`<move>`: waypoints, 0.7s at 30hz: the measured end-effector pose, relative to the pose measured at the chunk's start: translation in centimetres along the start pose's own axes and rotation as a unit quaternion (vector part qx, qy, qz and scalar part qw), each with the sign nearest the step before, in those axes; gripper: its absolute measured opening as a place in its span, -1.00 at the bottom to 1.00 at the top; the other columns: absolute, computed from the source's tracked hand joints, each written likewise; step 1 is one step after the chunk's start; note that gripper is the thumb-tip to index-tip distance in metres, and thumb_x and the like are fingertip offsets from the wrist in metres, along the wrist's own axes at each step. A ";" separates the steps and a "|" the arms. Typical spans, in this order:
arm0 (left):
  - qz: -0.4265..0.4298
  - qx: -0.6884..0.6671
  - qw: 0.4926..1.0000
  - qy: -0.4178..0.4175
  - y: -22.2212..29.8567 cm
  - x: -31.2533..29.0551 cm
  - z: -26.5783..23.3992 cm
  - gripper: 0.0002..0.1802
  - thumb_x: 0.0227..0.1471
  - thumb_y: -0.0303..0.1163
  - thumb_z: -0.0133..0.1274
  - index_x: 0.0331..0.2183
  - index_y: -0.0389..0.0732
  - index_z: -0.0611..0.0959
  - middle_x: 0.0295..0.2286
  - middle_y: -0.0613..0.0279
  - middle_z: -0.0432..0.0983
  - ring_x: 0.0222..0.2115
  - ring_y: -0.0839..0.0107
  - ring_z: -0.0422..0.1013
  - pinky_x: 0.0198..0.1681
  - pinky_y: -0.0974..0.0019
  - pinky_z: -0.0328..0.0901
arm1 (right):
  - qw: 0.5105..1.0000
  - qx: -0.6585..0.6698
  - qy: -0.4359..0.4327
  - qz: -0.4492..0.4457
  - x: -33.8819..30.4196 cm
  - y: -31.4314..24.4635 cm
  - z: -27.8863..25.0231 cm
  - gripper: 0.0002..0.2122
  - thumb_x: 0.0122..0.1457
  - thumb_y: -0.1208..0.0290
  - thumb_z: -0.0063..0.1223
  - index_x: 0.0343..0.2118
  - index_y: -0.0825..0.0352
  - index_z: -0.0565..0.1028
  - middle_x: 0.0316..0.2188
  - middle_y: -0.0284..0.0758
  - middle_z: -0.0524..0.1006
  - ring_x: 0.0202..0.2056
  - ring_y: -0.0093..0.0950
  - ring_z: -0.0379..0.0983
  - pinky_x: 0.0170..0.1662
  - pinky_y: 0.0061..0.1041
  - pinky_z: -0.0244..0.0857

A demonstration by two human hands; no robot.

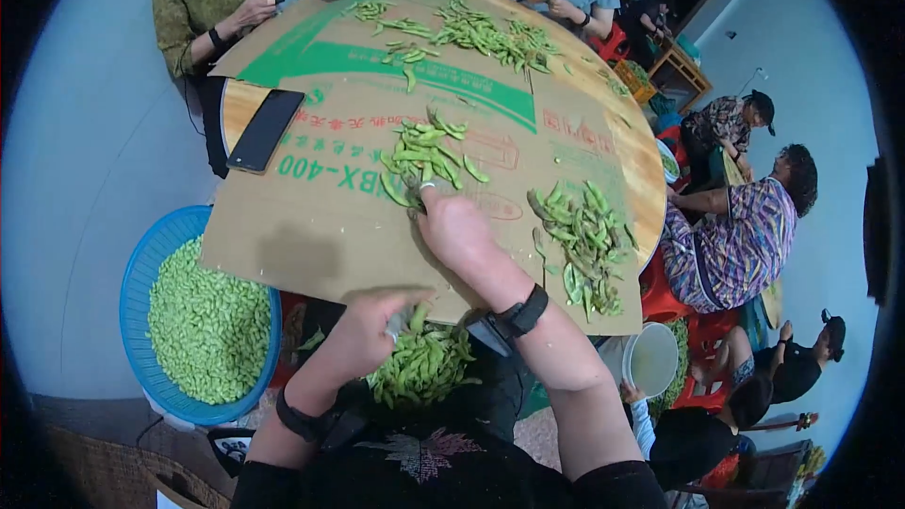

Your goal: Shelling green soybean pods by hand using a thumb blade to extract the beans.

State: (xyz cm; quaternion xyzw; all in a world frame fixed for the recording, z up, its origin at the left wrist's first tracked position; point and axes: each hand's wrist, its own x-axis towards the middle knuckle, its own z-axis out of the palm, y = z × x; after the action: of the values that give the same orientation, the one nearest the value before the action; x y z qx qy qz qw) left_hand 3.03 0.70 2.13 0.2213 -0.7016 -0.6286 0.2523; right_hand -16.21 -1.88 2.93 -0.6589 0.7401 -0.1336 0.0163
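My right hand (454, 224) reaches onto the cardboard, its fingers curled down at the near edge of a heap of green soybean pods (426, 153). A pale band circles one finger, and the fingertips are partly hidden among the pods. Closer to my body, my left hand (363, 332) is bent inward above my lap, a silvery piece on one finger. A single soybean pod (418, 319) shows at its fingers, slightly blurred. Under that hand lies a pile of soybean pods (419, 368) in my lap. Both wrists wear dark bands.
Cardboard (292, 236) covers a round wooden table (644, 170). A black phone (267, 130) lies at its left edge. More pods (586, 236) lie right, others far off (485, 36). A blue basket (132, 320) of shelled beans stands left; a pale bucket (652, 358) right. People sit around.
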 end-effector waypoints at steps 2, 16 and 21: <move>0.093 0.127 0.988 -0.012 0.9 -0.1 -0.1 -0.60 -0.17 -0.73 -0.23 -0.22 -0.33 0.50 -0.37 0.15 0.49 -0.36 0.50 0.39 -0.26 0.43 0.29 | 1.000 -0.017 -0.003 0.008 0.6 -0.1 -0.2 -0.82 -0.04 0.41 -0.07 -0.42 0.41 0.35 -0.65 -0.06 0.45 -0.58 -0.12 0.42 -0.51 -0.20 0.32; -0.021 -0.537 0.831 0.141 -1.5 1.7 1.7 -0.81 0.04 -0.48 -0.14 -0.25 -0.29 0.45 -0.37 0.23 0.43 -0.45 0.54 0.35 -0.43 0.56 0.28 | 0.888 0.415 0.200 0.003 -8.6 -4.2 -0.4 -0.84 -0.02 0.57 0.01 -0.34 0.41 0.38 -0.61 -0.30 0.39 -0.60 -0.54 0.29 -0.50 -0.53 0.23; -0.077 -0.530 0.818 0.211 -2.5 2.3 2.7 -0.83 0.01 -0.55 -0.15 -0.29 -0.22 0.47 -0.44 0.34 0.38 -0.49 0.58 0.29 -0.47 0.56 0.21 | 0.856 0.502 0.090 0.083 -9.4 -3.5 1.1 -0.85 0.03 0.50 0.03 -0.35 0.42 0.37 -0.60 -0.37 0.40 -0.56 -0.66 0.26 -0.53 -0.61 0.18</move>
State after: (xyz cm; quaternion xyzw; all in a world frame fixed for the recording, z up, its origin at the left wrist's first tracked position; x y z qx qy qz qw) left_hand -0.44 1.02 -0.39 0.2337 -0.1706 -0.8583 0.4237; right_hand -11.37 6.78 1.23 -0.4825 0.6230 -0.5435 0.2893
